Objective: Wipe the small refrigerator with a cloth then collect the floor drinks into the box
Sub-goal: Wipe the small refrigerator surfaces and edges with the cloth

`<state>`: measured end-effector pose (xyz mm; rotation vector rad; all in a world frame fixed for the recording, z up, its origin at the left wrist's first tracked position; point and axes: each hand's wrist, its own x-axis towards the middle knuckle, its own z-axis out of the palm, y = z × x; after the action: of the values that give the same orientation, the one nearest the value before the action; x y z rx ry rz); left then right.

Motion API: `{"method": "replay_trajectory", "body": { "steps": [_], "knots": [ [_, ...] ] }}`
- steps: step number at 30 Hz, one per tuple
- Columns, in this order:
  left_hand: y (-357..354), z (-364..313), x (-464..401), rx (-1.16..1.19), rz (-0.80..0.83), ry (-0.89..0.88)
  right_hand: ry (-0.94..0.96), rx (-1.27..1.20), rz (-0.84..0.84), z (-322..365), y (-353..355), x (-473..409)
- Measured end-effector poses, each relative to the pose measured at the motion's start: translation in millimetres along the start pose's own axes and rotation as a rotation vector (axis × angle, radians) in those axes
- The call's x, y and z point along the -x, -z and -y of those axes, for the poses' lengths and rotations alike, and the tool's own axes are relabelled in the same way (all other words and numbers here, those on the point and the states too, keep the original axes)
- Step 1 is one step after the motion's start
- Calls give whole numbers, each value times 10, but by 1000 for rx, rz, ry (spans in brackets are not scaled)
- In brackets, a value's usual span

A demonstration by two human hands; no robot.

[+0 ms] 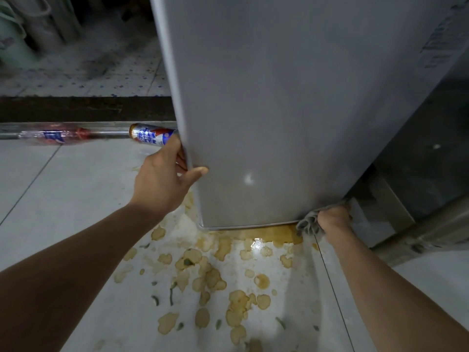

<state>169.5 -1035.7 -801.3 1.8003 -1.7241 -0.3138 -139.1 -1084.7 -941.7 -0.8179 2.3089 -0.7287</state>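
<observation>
Stained floor point(76, 199) (tiled): refrigerator point(291, 110), can point(149, 134).

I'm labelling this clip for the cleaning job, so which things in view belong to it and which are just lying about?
Part of the job:
small refrigerator, gripped at its edge by the left hand
grey cloth, bunched in the right hand
can on the floor
plastic bottle on the floor

Just lying about:
brown spill stains
green scraps

The refrigerator point(291, 110) fills the centre and upper right of the frame, standing on the floor point(63, 194). Left of it, at mid-left, a can point(148, 134) lies on the floor with a bottle point(53, 135) further left. A spill point(228, 270) spreads across the lower centre, before the refrigerator.
</observation>
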Motion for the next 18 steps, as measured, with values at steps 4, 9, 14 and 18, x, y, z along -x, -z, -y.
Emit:
{"method": "replay_trajectory", "body": {
  "steps": [4, 9, 14, 18],
  "knots": [
    [9, -34, 14, -4, 7, 25, 117, -248, -105, 188, 97, 282],
    [15, -67, 32, 0, 0, 47, 233, -385, -293, 495, -45, 782],
    [-19, -32, 41, 22, -34, 44, 54, -382, -177, 311, -377, 785],
    [-27, -22, 24, 15, -32, 38, -152, -323, -11, 277, -403, 740]
  ]
}}
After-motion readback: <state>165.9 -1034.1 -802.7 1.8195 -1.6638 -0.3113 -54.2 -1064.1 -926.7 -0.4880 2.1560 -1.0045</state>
